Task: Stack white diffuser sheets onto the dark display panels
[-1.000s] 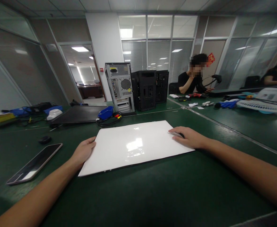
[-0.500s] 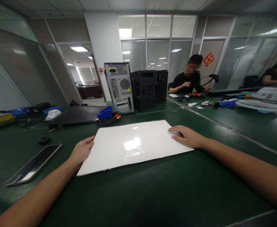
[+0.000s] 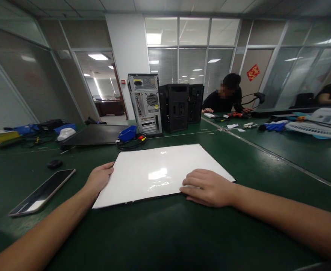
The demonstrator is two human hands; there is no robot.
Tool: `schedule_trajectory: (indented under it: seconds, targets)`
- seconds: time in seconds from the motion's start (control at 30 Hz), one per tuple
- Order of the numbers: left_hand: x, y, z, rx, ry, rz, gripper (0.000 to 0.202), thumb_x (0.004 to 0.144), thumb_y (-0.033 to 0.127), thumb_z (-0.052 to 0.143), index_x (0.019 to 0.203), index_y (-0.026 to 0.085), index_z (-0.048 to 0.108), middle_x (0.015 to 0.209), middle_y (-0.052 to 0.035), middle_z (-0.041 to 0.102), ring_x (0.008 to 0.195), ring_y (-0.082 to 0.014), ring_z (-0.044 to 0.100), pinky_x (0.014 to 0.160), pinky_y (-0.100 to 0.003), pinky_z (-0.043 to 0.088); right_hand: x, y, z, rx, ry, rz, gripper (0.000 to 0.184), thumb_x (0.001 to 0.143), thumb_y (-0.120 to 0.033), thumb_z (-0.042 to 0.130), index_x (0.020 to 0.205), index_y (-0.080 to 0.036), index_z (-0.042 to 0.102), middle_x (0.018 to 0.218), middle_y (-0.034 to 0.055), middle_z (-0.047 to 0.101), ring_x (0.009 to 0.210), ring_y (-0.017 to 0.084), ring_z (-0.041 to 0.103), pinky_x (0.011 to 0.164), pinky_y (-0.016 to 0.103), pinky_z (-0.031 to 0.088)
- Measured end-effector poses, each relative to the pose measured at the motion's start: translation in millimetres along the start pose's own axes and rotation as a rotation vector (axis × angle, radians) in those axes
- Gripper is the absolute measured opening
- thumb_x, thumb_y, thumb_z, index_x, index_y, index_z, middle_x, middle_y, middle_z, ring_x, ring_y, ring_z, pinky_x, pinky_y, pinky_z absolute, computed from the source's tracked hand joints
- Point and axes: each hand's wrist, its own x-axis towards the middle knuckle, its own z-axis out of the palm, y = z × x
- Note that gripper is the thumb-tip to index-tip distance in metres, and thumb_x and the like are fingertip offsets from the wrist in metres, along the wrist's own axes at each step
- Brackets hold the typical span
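A thin, glossy white panel (image 3: 143,169) with a dark edge lies before me on the green table, ceiling light mirrored in its surface. My left hand (image 3: 99,178) is closed on the panel's left edge, thumb on top and the other fingers hidden beneath. Over the near edge, right of its middle, my right hand (image 3: 207,188) is bent with fingertips on the white face and lower fingers at the rim. Left of my left hand, a phone (image 3: 43,192) rests on the table, with a small round black object (image 3: 54,164) behind it.
Beyond the panel stand a grey computer case (image 3: 145,103) and black cases (image 3: 175,107). A dark flat panel (image 3: 94,135) and blue connector with cables (image 3: 127,133) lie left of them. Across the table sits a person (image 3: 227,94); blue gloves (image 3: 275,126) lie farther right.
My right hand has moved from the panel's right edge left and toward me, onto its near edge. My left hand keeps its hold. The person across has leaned lower.
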Motion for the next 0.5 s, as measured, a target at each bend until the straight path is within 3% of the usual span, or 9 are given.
schedule_trajectory:
  seconds: [0.23,0.37,0.5]
  targets:
    - [-18.3,15.2,2.0,-0.028,0.007,-0.061,0.05,0.074,0.005,0.066,0.124,0.009,0.069,0.086,-0.0119,0.079,0.045,-0.0167,0.065,0.037,-0.024,0.047,6.2,-8.3,-3.7,-0.179,0.016,-0.109,0.031,0.093,-0.016,0.058,0.123,-0.013,0.062,0.105,0.0102,0.067,0.094,0.023,0.063,0.075,0.038,0.05]
    - [-33.9,20.2,9.3,-0.184,-0.124,-0.119,0.058,0.081,0.004,0.057,0.138,0.013,0.057,0.083,-0.0109,0.079,0.05,-0.0226,0.069,0.041,-0.031,0.053,12.2,-12.0,0.3,-0.201,0.054,-0.088,0.034,0.093,-0.019,0.059,0.127,-0.018,0.06,0.099,0.0079,0.067,0.087,0.021,0.064,0.069,0.036,0.049]
    - [-41.1,19.5,14.2,-0.206,-0.19,-0.114,0.05,0.081,0.004,0.057,0.131,0.013,0.063,0.073,-0.0091,0.077,0.048,-0.0233,0.069,0.042,-0.032,0.054,10.9,-7.2,2.2,-0.206,0.123,-0.034,0.028,0.093,-0.018,0.058,0.121,-0.02,0.062,0.089,0.0062,0.067,0.08,0.02,0.063,0.063,0.033,0.048]
